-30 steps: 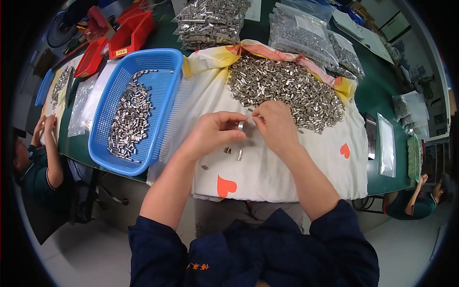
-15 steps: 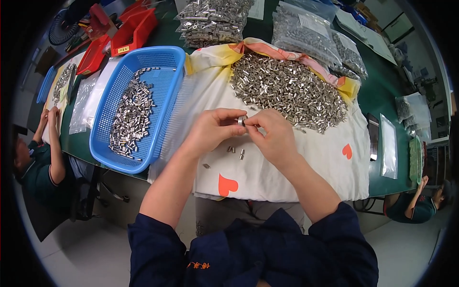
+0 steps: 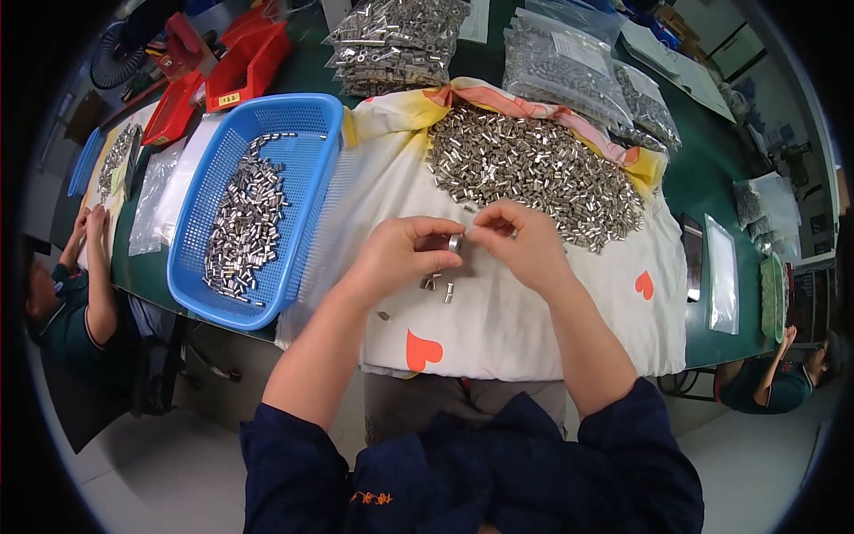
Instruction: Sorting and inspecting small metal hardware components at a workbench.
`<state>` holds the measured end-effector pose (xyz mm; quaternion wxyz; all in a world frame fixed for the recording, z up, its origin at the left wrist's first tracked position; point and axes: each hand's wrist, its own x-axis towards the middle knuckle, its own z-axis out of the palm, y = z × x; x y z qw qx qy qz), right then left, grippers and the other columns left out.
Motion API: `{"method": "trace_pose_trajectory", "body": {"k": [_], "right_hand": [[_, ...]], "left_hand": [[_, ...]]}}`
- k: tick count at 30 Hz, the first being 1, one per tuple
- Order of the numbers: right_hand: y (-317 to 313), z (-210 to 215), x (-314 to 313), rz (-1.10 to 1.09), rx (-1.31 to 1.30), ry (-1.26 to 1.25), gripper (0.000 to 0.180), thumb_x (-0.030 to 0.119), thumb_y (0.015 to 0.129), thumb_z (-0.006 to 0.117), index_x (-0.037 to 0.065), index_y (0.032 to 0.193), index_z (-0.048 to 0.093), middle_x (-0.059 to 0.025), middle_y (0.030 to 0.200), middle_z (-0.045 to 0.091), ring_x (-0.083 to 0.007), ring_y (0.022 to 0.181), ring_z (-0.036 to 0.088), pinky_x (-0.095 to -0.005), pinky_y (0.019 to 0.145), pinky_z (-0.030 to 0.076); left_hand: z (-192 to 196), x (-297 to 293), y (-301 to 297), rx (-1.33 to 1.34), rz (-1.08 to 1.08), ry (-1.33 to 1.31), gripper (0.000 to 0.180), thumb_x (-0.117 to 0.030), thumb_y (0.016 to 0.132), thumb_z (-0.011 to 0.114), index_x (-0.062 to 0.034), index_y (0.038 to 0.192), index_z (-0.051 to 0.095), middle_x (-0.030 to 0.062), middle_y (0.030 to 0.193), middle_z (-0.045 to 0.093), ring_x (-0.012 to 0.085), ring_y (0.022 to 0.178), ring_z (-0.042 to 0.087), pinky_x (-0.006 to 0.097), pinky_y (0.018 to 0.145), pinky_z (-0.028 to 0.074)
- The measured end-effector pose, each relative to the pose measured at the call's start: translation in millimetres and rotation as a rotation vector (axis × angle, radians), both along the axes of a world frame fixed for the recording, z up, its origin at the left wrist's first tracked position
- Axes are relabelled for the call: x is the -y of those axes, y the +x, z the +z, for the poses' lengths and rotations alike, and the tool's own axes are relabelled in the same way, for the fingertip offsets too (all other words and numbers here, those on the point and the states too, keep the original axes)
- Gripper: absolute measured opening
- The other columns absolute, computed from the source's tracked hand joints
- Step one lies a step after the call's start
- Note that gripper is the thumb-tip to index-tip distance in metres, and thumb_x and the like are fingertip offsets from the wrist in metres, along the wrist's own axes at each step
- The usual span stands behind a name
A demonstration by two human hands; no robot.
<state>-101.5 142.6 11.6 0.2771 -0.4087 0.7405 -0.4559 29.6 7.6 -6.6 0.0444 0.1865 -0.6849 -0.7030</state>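
Note:
Over the white cloth, my left hand grips a small silver metal ring between thumb and fingers, its round side turned to the right. Close beside it, my right hand is closed in a pinch; a tiny shiny bit shows at its fingers, too small to name. A few loose short metal sleeves lie on the cloth below my hands. Just beyond my right hand spreads a large heap of silver metal sleeves.
To the left, a blue plastic basket holds many sleeves. Red bins stand behind it. Clear bags of metal parts and more bags lie at the back. Two people sit at work, one left, one right.
My right hand has drawn back a little to the right from the ring, where both hands' fingertips met before. My left hand has shifted slightly and still holds the ring.

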Motion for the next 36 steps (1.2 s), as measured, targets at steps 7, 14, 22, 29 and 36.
{"method": "trace_pose_trajectory", "body": {"k": [7,14,22,29,36], "right_hand": [[0,-23,17,-0.137,-0.897,-0.111,0.009,0.011,0.07,0.062,0.009,0.079,0.064,-0.0028,0.074,0.054,-0.0212,0.076,0.05,-0.0339,0.07,0.039],[7,-8,8,-0.153,-0.505,-0.089,0.008,0.008,0.071,0.062,0.006,0.078,0.062,-0.0037,0.076,0.057,-0.0178,0.073,0.055,-0.0299,0.066,0.043],[18,-1,2,-0.027,-0.146,-0.262,0.012,0.0,0.069,0.062,0.003,0.081,0.062,-0.0061,0.078,0.061,-0.0152,0.071,0.058,-0.0263,0.062,0.045],[23,-5,5,-0.02,-0.57,-0.307,0.008,0.003,0.069,0.06,0.004,0.076,0.06,-0.0087,0.074,0.058,-0.0254,0.07,0.055,-0.0326,0.061,0.045],[14,2,1,0.037,-0.246,-0.114,0.012,0.008,0.072,0.062,0.003,0.083,0.061,-0.0081,0.075,0.061,-0.0187,0.064,0.058,-0.0288,0.061,0.047]], "left_hand": [[4,-1,0,0.028,-0.041,-0.012,0.032,-0.003,0.071,0.069,-0.0019,0.102,0.061,-0.0004,0.076,0.06,0.0042,0.07,0.054,0.019,0.063,0.046],[-1,6,0,-0.063,-0.003,0.08,0.036,0.001,0.073,0.065,0.0009,0.108,0.056,0.0014,0.087,0.06,0.0062,0.077,0.057,0.019,0.068,0.046],[0,6,1,-0.123,0.025,0.167,0.035,-0.003,0.074,0.066,0.0009,0.107,0.057,0.001,0.084,0.061,0.0054,0.076,0.056,0.019,0.067,0.045],[-2,3,1,-0.104,0.07,0.079,0.034,-0.002,0.073,0.067,0.0021,0.106,0.058,0.0047,0.085,0.064,0.0074,0.076,0.058,0.019,0.068,0.047],[1,1,1,-0.06,0.029,0.053,0.035,-0.003,0.073,0.067,0.0015,0.106,0.058,0.0052,0.086,0.063,0.0061,0.078,0.057,0.02,0.066,0.047]]}}
